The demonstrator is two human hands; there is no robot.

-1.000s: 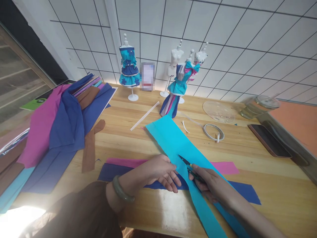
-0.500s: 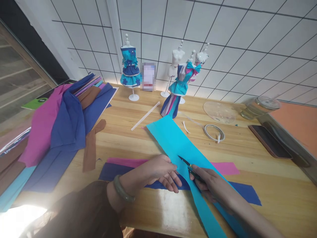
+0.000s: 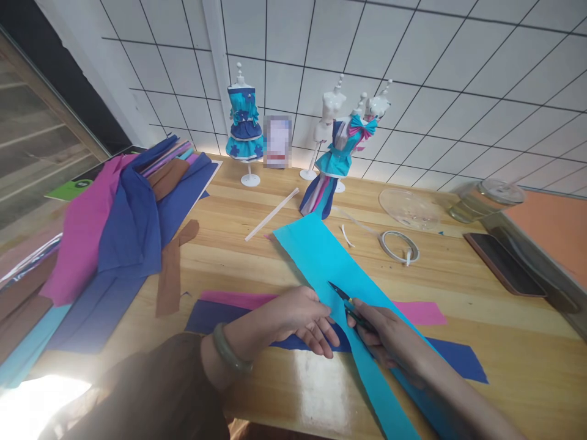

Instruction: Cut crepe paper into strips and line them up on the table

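A long turquoise sheet (image 3: 339,256) slants across the table, split by a cut into two strips toward its near end. My right hand (image 3: 378,333) is wrapped round dark scissors (image 3: 340,292), their blades at the top of the cut. To their left, my left hand (image 3: 312,321) is at the sheet's left edge, lower fingers apart, palm partly up; whether thumb and forefinger pinch the edge is hard to see. Beneath the sheet and hands lie a pink strip (image 3: 419,313) and a dark blue strip (image 3: 458,357).
Coloured sheets (image 3: 131,226) are piled at the left, beside a brown piece (image 3: 169,284). Small dress forms, one in a blue dress (image 3: 245,125), stand at the back. A tape roll (image 3: 398,246), a glass (image 3: 486,198) and a phone (image 3: 504,263) are at the right.
The scissor blades have moved slightly further up the turquoise sheet. The whole view has shifted a little, and my left hand keeps nearly the same place and pose.
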